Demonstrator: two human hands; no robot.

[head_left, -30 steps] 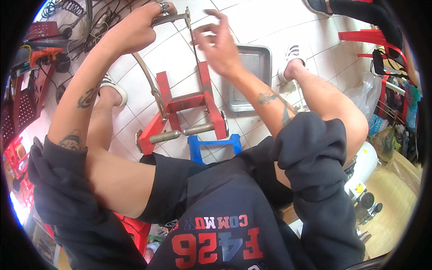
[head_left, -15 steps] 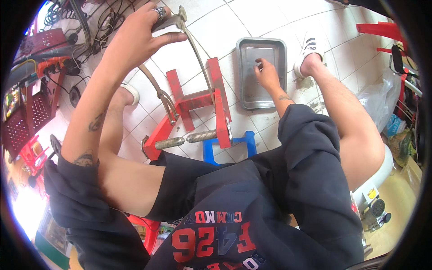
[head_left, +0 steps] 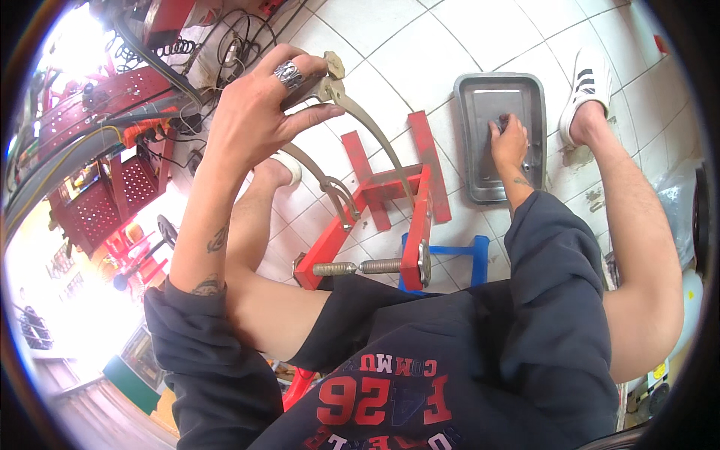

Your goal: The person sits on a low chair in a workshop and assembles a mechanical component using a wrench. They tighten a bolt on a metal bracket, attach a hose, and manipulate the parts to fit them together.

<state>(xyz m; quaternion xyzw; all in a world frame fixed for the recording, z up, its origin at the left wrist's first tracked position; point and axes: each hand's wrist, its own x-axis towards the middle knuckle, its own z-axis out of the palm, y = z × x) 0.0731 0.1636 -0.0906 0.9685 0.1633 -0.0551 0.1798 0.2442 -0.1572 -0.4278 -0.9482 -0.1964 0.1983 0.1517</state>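
Head: right hand (head_left: 508, 142) stays in tray (head_left: 471, 161).

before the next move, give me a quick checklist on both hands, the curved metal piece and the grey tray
1. Left hand grips the top of the curved grey metal piece: ok.
2. Curved piece's lower end sits in the red steel stand: cannot tell how firmly.
3. Right hand is inside the grey rectangular metal tray: ok.
4. What the right fingers pinch: cannot tell, too small.
5. Tray lies flat on the white tiled floor: ok.
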